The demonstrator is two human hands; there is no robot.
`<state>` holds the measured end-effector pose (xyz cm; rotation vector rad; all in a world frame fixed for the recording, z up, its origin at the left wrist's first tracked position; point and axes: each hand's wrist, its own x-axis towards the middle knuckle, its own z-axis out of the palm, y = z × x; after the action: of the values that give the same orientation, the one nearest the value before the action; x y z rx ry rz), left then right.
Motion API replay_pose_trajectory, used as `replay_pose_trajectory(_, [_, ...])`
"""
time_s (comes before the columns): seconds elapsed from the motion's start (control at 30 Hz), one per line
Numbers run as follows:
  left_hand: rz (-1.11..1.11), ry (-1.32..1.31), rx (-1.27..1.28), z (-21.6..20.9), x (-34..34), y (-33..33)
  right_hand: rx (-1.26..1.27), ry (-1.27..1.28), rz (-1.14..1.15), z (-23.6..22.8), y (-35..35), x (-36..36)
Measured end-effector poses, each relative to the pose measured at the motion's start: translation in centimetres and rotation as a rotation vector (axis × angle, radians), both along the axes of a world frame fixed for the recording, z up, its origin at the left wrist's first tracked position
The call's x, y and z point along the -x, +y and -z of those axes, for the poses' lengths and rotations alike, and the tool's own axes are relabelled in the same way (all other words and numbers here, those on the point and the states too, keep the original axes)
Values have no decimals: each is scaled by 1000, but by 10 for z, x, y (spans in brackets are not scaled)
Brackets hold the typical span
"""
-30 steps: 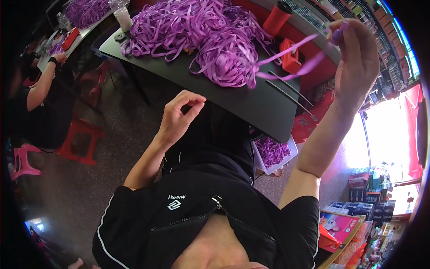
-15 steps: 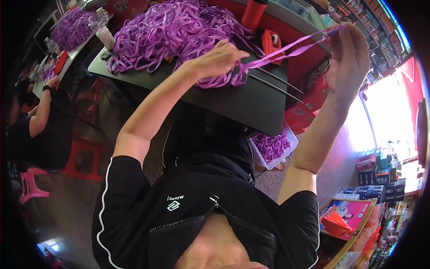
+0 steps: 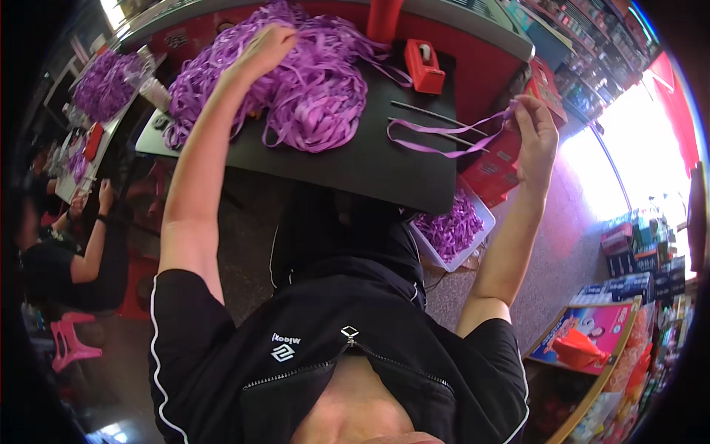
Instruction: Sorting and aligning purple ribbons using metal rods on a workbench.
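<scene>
My right hand (image 3: 534,137) is raised past the right edge of the black table (image 3: 347,174). Its fingers pinch one end of a looped purple ribbon (image 3: 452,155), which hangs slack over the table's right side. A large tangled heap of purple ribbons (image 3: 318,111) covers the table's left and middle. On top of that heap is my left hand (image 3: 270,48), its fingers curled together with the tips out of sight. Whether ribbon is between them I cannot make out. Two thin metal rods (image 3: 423,110) lie partly behind the hanging loop.
A red tape dispenser (image 3: 424,68) and a red cylinder (image 3: 383,21) stand near the table's back. Below its right corner sits a white bin (image 3: 484,224) of purple ribbon. Red boxes (image 3: 492,174) are beside it. At left, another person (image 3: 81,259) works near another ribbon pile (image 3: 109,83).
My left hand has left the ribbon and moved left and back onto the heap. My right hand has come down and slightly left, with the ribbon now clear of the heap.
</scene>
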<state>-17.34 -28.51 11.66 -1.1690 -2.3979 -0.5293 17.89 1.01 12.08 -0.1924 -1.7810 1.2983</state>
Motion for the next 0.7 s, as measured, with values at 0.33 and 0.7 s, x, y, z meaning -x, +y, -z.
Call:
replay_pose_trajectory(0.33, [978,-967,-364,-4,-209,137,-430,-349,242,-34,2,-53])
replay_pose_trajectory(0.7, [1230,-1683,-17,27,-268,248,-274,-368,414,-5,47,-106])
